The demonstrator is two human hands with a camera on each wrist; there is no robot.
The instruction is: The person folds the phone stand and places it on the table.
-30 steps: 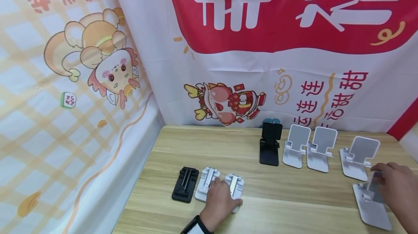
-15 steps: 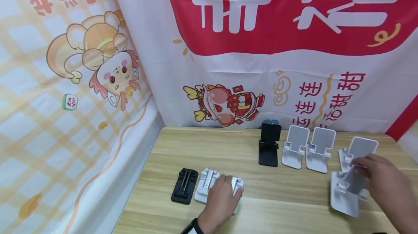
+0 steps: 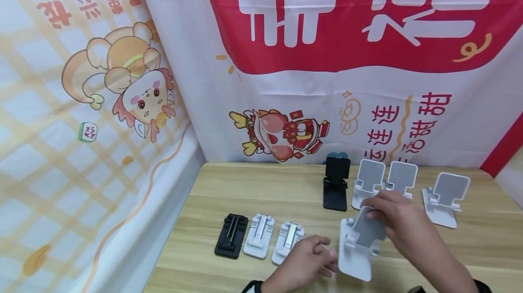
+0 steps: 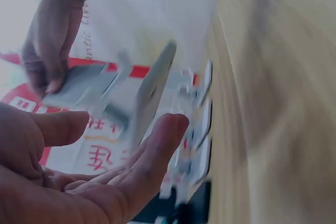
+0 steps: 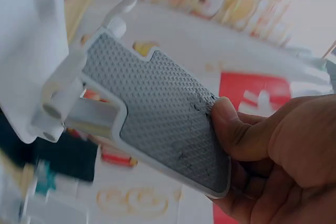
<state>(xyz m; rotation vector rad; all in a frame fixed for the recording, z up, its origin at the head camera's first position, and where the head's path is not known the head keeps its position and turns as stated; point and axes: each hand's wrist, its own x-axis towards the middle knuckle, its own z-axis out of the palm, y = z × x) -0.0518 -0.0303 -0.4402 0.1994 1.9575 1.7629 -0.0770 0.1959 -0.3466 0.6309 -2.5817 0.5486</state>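
Note:
In the head view my right hand (image 3: 398, 216) pinches the top of the back plate of an unfolded white phone stand (image 3: 355, 259), held above the table. The right wrist view shows the thumb on the stand's grey textured pad (image 5: 163, 103), fingers behind it. My left hand (image 3: 304, 263) is beside the stand's base, fingers spread and holding nothing. In the left wrist view the base (image 4: 152, 93) hangs close to those fingertips; whether they touch cannot be told. Left of the left hand lie a folded white stand (image 3: 286, 240), another folded white stand (image 3: 259, 236) and a folded black stand (image 3: 231, 236).
Along the back of the wooden table (image 3: 253, 188) stand an unfolded black stand (image 3: 336, 184) and several unfolded white ones, the rightmost white stand (image 3: 446, 200) set apart. A printed cloth (image 3: 286, 88) hangs behind the table; another patterned cloth (image 3: 102, 170) hangs at the left.
My right hand has carried the white stand from the right edge leftward to the middle. My left hand has left the nearest folded white stand and moved right, towards the carried one.

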